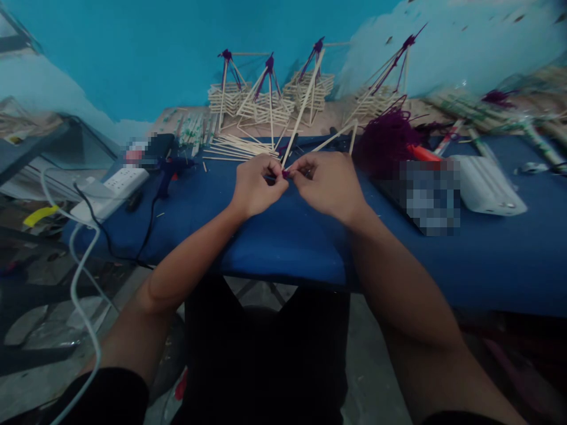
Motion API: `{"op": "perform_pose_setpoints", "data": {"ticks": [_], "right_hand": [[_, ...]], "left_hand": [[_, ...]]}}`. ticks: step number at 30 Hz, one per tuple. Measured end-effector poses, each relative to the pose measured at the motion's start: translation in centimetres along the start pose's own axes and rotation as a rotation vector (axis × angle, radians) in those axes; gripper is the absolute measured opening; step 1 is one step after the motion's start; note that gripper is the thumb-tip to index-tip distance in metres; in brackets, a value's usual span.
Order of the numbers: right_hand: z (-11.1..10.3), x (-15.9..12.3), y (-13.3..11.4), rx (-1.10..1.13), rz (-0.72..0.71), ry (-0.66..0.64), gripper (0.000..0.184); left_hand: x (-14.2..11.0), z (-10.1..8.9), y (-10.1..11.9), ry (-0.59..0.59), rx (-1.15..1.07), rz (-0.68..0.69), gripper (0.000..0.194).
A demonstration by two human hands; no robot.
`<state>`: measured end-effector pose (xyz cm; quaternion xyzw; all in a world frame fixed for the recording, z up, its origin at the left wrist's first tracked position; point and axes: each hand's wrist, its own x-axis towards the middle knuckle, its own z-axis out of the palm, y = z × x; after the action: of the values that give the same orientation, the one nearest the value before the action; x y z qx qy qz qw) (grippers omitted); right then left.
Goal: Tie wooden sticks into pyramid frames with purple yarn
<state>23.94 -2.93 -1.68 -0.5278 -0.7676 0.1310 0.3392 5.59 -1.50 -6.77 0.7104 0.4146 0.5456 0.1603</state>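
Note:
Close together over the blue table, my left hand (260, 184) and my right hand (330, 183) pinch a small bit of purple yarn (286, 174) between thumbs and fingers. The yarn sits at the lower end of a long thin wooden stick (302, 112) that slants up and away to the right. Another stick (333, 137) runs from near my right fingers to a joint at the right. Just beyond my left hand lies a loose pile of thin sticks (239, 147). To the right of my right hand is a tangled heap of purple yarn (385, 139).
Several stick structures (268, 106) with purple-tied tops stand along the wall. At left are a glue gun (166, 177), a white power strip (110, 192) and trailing cables (76, 283). A white box-shaped device (487, 184) and a blurred-out object (427, 198) lie at right on the blue tabletop (491, 260).

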Motion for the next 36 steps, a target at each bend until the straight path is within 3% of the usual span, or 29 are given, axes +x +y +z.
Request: {"op": "perform_pose_setpoints", "data": {"ticks": [7, 12, 22, 31, 36], "right_hand": [[0.2, 0.1, 0.5, 0.035, -0.008, 0.008, 0.010], [0.2, 0.1, 0.6, 0.054, -0.017, 0.000, 0.016], [-0.1, 0.0, 0.3, 0.203, -0.044, -0.046, 0.012], [-0.1, -0.2, 0.1, 0.107, -0.036, 0.049, 0.011], [0.5, -0.1, 0.5, 0.156, -0.089, 0.084, 0.017]], "left_hand": [[0.1, -0.2, 0.2, -0.005, -0.003, -0.041, 0.012], [0.0, -0.2, 0.2, -0.001, -0.022, -0.031, 0.013], [0.3, -0.2, -0.3, -0.080, -0.223, -0.080, 0.026], [0.7, -0.1, -1.5, -0.156, -0.455, -0.265, 0.016], [0.7, -0.2, -1.5, -0.161, -0.483, -0.242, 0.021]]}}
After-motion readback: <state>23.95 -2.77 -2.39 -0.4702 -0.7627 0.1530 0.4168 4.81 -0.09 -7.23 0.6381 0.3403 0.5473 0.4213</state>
